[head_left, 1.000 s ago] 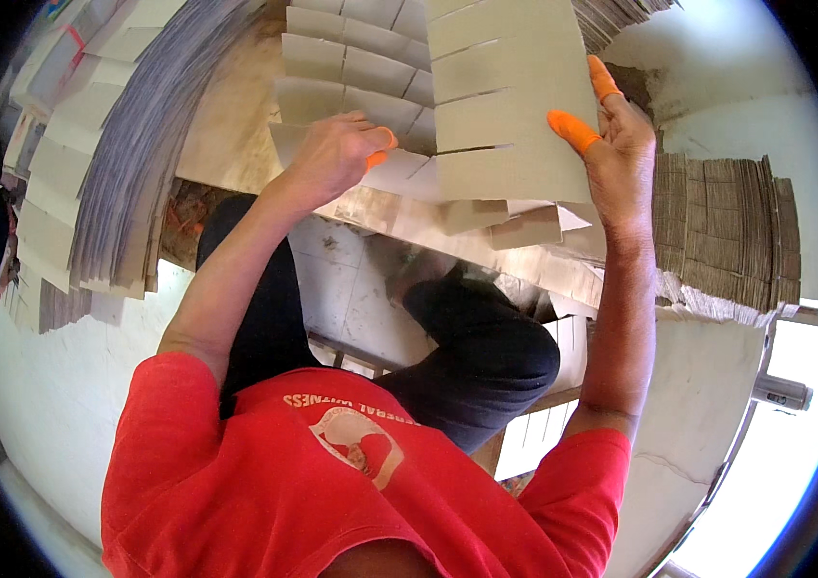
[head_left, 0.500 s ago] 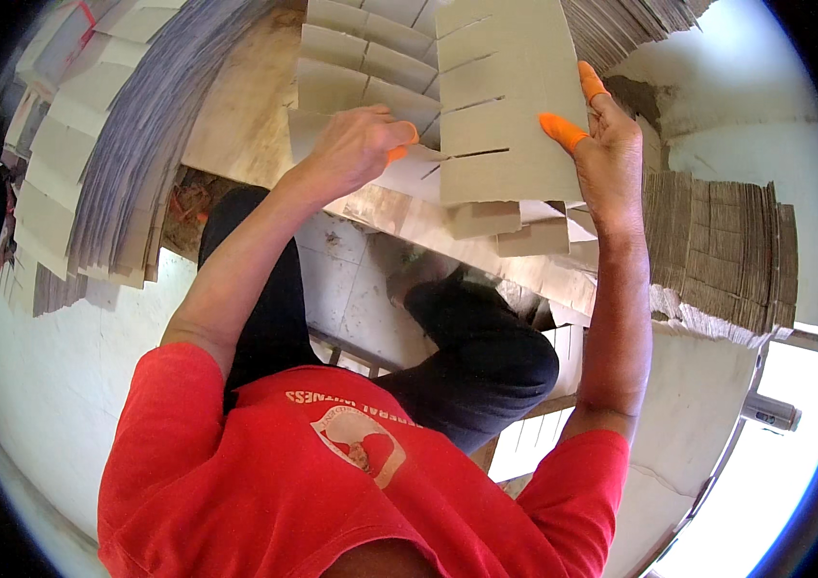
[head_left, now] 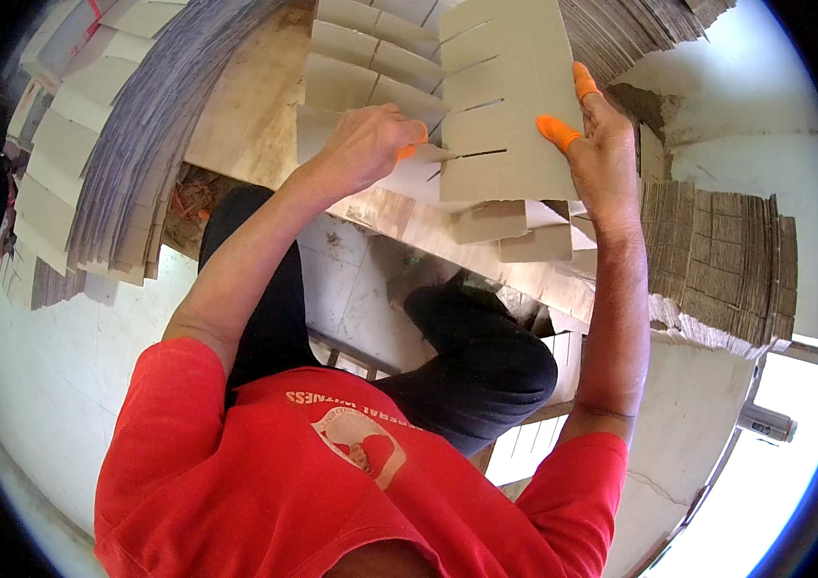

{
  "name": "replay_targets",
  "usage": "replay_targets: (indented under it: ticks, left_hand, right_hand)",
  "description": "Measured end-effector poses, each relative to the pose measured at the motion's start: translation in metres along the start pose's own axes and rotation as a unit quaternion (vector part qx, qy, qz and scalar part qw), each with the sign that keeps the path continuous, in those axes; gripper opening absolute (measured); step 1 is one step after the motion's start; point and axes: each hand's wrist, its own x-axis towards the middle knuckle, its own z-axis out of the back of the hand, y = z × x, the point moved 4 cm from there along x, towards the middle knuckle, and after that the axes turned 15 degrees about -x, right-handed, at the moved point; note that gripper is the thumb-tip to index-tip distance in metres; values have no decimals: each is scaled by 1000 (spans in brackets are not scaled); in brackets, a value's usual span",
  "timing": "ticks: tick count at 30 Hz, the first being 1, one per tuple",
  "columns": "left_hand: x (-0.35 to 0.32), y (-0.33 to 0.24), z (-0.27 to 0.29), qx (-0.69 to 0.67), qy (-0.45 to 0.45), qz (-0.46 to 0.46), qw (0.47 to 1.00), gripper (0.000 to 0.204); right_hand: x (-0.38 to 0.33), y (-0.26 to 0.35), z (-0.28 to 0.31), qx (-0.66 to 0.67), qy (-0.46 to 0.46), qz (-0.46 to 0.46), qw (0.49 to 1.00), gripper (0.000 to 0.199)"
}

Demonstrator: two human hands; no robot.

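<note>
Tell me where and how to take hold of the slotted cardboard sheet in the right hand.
The slotted cardboard sheet is probably best pinched by its right long edge, approached from the right, where the right hand grips: slots cut in from the left stop partway, leaving that edge unbroken.

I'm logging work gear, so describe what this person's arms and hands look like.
Short red sleeves leave the forearms bare. The right hand wears snug orange finger covers with rounded tips, on the thumb and at least one finger. The left hand shows orange at its fingertips too, partly hidden.
</note>
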Motion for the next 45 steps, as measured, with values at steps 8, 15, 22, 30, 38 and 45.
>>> replay_targets:
  ticks: [8, 15, 22, 30, 38, 45]
  left_hand:
    - [2, 2, -2, -6, 1, -7, 1000, 13]
    - [4, 3, -3, -13, 7, -6, 1000, 13]
    - [6, 10, -7, -26, -25, -26, 999, 9]
    - [14, 2, -15, -34, 29, 30, 999, 15]
    - [6, -10, 5, -25, 9, 16, 1000, 40]
    - [-24, 9, 37, 102, -71, 48, 991, 55]
  right_hand:
    - [-6, 6, -5, 12, -9, -27, 1000, 55]
    - [9, -5, -33, 0, 45, 59, 997, 56]
    - [5, 26, -71, -86, 289, -4, 953, 78]
    - [-4, 23, -99, -190, 374, 105, 902, 66]
    - [-47, -72, -34, -183, -6, -128, 975, 34]
    - [-176, -237, 9, -502, 68, -358, 784, 36]
